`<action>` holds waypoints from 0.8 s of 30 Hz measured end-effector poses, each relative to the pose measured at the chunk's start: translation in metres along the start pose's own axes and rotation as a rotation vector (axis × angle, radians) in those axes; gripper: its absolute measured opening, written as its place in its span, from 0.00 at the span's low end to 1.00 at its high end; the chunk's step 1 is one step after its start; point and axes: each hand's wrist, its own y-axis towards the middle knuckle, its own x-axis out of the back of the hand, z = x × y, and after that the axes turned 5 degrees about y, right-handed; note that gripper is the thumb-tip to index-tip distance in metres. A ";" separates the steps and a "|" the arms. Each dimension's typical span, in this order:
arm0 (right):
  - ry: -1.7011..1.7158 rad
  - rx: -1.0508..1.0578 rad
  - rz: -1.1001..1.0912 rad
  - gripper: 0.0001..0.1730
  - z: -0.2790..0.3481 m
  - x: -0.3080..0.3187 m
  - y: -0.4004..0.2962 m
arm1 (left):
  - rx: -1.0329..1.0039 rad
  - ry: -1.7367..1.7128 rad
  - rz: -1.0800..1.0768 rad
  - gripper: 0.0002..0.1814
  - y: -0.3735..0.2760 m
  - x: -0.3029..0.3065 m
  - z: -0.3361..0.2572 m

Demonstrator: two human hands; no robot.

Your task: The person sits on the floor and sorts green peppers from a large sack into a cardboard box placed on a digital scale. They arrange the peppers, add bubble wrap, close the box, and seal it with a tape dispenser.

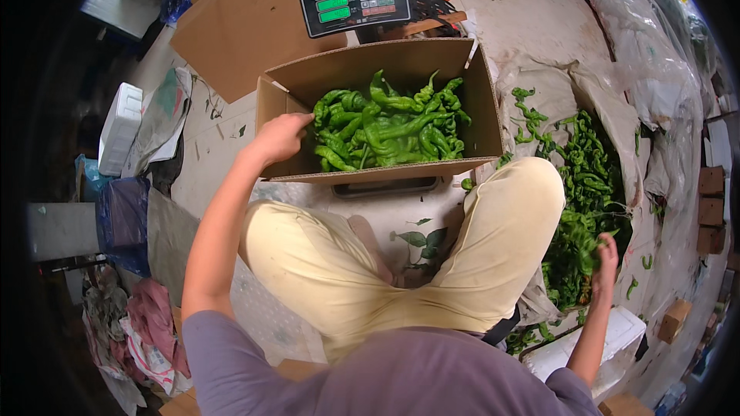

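Note:
A cardboard box (381,172) holding many long, wrinkled green peppers (393,121) stands before me on a weighing scale (384,188). My left hand (286,136) reaches over the box's left end, fingers bent, its fingertips against the outermost pepper. Whether it grips that pepper is not clear. Down at my right, a large open sack (630,167) contains more green peppers (584,167). Over its near part, my right hand (607,260) has a blurred bunch of green peppers (581,242) at its fingers, apparently in its grasp.
The scale's display panel (355,0), with lit green readouts and keys, rises behind the box. Flattened cardboard (248,29) lies at the back left. A white foam box (607,341) sits beside my right forearm. Loose peppers (526,110) and leaves (425,242) are scattered on the floor.

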 end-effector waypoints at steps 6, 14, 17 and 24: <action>0.723 0.230 0.494 0.36 0.123 -0.082 -0.030 | -0.345 -0.585 -0.440 0.17 -0.010 0.037 -0.073; 0.940 -0.074 1.231 0.30 0.148 -0.291 -0.051 | -0.545 -2.199 0.224 0.39 -0.033 0.040 -0.193; 0.640 0.030 1.236 0.32 0.146 -0.318 -0.054 | -0.544 -2.392 -0.023 0.27 -0.028 0.051 -0.169; -0.123 0.623 1.079 0.30 0.169 -0.336 -0.025 | -0.424 -1.967 -0.582 0.24 -0.037 0.076 -0.108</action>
